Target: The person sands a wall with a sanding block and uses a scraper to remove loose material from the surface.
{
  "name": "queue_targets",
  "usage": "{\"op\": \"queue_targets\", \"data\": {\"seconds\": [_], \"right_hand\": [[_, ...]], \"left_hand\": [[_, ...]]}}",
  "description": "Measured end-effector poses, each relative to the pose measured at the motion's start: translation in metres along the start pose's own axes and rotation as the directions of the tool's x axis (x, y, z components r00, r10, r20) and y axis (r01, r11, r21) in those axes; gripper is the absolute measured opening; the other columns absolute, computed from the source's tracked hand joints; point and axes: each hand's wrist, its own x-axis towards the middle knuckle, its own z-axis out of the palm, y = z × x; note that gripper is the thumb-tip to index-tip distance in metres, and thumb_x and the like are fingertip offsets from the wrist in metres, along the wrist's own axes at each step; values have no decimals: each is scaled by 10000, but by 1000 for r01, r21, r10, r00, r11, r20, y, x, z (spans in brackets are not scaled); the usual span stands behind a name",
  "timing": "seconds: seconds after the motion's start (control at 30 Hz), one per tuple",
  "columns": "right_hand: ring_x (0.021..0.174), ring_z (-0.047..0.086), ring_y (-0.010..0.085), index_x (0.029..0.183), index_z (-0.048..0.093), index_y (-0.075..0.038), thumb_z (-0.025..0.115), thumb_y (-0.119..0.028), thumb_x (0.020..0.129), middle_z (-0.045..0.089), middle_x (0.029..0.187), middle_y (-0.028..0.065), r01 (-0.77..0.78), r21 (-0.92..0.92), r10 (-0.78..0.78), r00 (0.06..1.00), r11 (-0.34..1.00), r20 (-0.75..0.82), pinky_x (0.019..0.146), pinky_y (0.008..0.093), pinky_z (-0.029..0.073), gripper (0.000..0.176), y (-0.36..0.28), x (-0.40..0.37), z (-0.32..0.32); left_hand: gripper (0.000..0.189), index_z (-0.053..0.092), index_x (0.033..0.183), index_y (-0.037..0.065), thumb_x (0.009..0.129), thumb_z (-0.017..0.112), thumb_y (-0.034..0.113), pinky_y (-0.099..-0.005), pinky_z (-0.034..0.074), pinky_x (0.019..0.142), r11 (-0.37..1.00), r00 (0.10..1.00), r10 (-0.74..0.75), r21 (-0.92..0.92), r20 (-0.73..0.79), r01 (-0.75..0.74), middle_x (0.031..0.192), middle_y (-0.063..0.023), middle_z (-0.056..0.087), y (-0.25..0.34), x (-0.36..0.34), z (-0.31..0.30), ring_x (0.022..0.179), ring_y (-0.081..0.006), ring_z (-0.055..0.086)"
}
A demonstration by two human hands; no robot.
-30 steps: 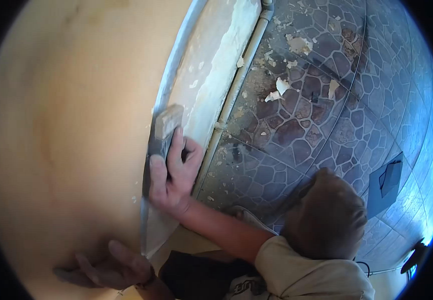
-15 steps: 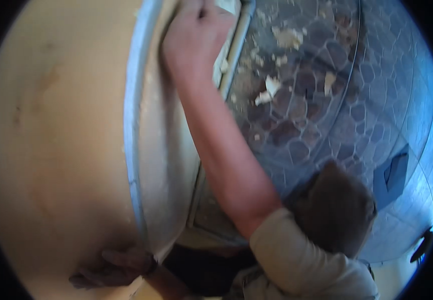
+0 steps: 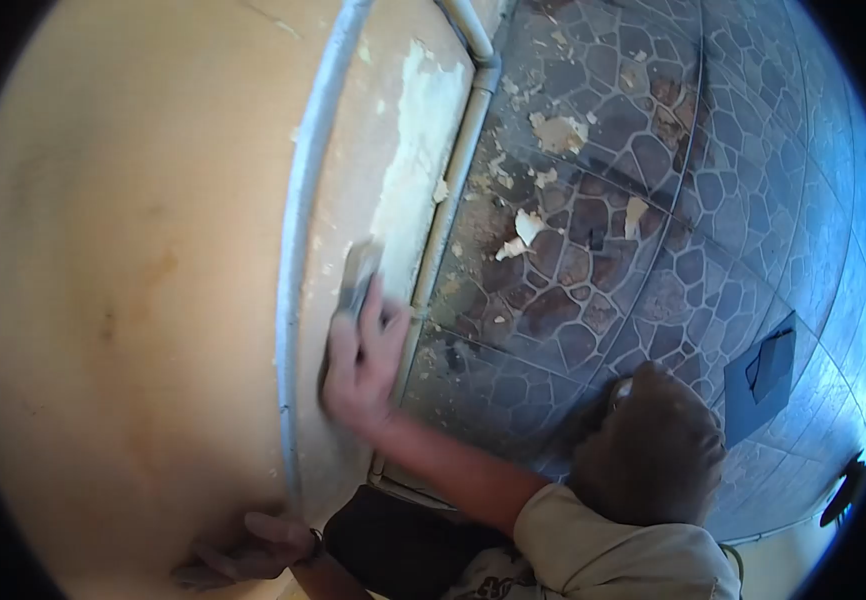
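Observation:
My right hand (image 3: 365, 375) is closed around a scraper (image 3: 359, 275), its blade against the lower strip of wall. The handle is mostly hidden in my fingers, and motion blurs both hand and tool. Ahead of the blade, a pale bare patch (image 3: 415, 135) with ragged edges shows where the coating is off. At the lower left, my left hand (image 3: 258, 548) lies with its fingers stretched out against the yellowish wall (image 3: 143, 300), holding nothing; a dark band circles its wrist.
A ridge (image 3: 298, 220) runs along the wall, and a pipe (image 3: 463, 140) follows its foot. Loose paint flakes (image 3: 528, 228) lie on the stone-patterned floor (image 3: 693, 270). My brown-covered knee (image 3: 653, 445) is at the lower right, near a dark flat sheet (image 3: 761, 380).
My right hand has drawn back along the wall toward my body, so the scraper and the pale patch now show. My left hand has shifted slightly right and down.

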Motion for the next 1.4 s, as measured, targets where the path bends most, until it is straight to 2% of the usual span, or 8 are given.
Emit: {"op": "queue_targets", "data": {"seconds": [0.27,0.4,0.6,0.73,0.9,1.03,1.23,1.4], "right_hand": [[884,422,308,1419,262,93,414,-176,953,491,1034,261,199,-61,-202,979,978,-40,764,438,349,559,20,58,-2],[813,395,302,1408,308,73,432,-222,967,469,967,263,-138,-78,135,990,987,-32,775,412,339,544,15,136,-6],[864,425,299,1399,328,72,464,-200,952,484,936,241,43,110,-43,999,993,-7,808,411,341,540,2,42,-5],[916,462,325,1379,387,52,444,-240,959,487,973,258,23,46,-18,995,999,-103,859,414,366,514,-10,180,0],[860,417,269,1370,367,100,483,-171,926,451,909,217,95,149,-88,995,984,-51,753,387,343,533,1,10,-2],[945,455,344,1397,380,27,429,-276,963,489,963,230,-221,-58,215,972,974,-91,896,411,353,532,-5,154,-1],[863,428,296,1377,374,83,394,-186,962,452,914,206,48,36,-44,994,998,-96,763,408,340,494,1,-33,0],[890,442,354,1376,368,81,428,-195,954,488,973,283,-83,-104,70,990,991,-122,800,441,356,508,20,91,2]], "left_hand": [[582,456,1311,-23,892,586,359,-539,62,1122,997,999,-9,-75,-34,7,1463,-256,316,6,-8,10,1395,-395,221],[569,452,1283,-57,901,552,353,-552,129,1124,983,968,42,161,248,-83,1512,-264,141,6,-1,-13,1410,-388,136],[599,431,1307,0,902,546,427,-561,68,1105,998,995,49,27,85,-51,1481,-267,270,8,0,4,1397,-401,209],[606,427,1297,-2,895,556,433,-567,68,1100,994,993,66,75,101,-73,1481,-270,262,13,-6,7,1397,-415,187],[615,422,1296,-10,889,567,428,-586,110,1087,999,996,53,2,73,-54,1481,-277,238,14,1,7,1382,-431,190],[624,416,1287,-27,871,578,410,-576,120,1096,988,987,83,118,137,-99,1484,-283,201,21,-1,6,1389,-418,164],[636,454,1280,-29,869,566,444,-551,96,1098,997,996,81,-3,45,-81,1483,-268,244,12,2,8,1393,-400,182],[625,436,1280,-67,857,575,371,-554,95,1124,998,979,-9,64,203,-4,1501,-267,170,22,-1,-5,1416,-391,104]]}}
